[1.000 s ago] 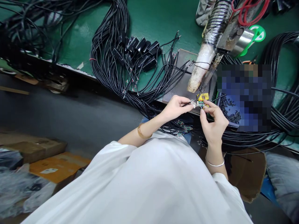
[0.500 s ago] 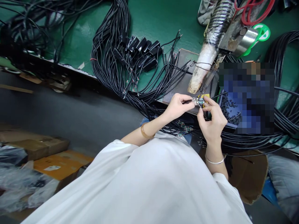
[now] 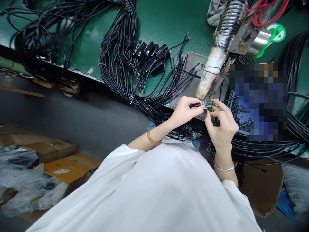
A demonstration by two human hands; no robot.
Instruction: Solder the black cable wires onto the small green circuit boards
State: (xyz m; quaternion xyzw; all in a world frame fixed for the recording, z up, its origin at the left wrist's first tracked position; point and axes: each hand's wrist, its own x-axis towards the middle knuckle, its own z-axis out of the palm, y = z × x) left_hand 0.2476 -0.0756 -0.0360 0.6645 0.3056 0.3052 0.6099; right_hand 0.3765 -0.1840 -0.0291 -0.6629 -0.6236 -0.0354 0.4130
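Note:
My left hand (image 3: 184,111) pinches the stripped end of a thin black cable (image 3: 194,105) at the front edge of the green bench. My right hand (image 3: 221,124) pinches a small green circuit board (image 3: 209,104), held against that cable end. Both hands meet just below the tip of a soldering tool (image 3: 212,84), wrapped in pale tape, which hangs down from the upper right. A yellow pad lies mostly hidden behind the fingers.
A thick bundle of black cables (image 3: 120,58) with black plug housings (image 3: 149,53) lies on the green bench (image 3: 159,19). A solder spool (image 3: 259,40) stands at upper right. More cable coils (image 3: 296,129) lie right. Cardboard boxes (image 3: 65,167) sit on the floor at left.
The hands have drawn closer together under the tool tip, and the right hand's fingers now cover more of the yellow pad. The view has shifted slightly to the left.

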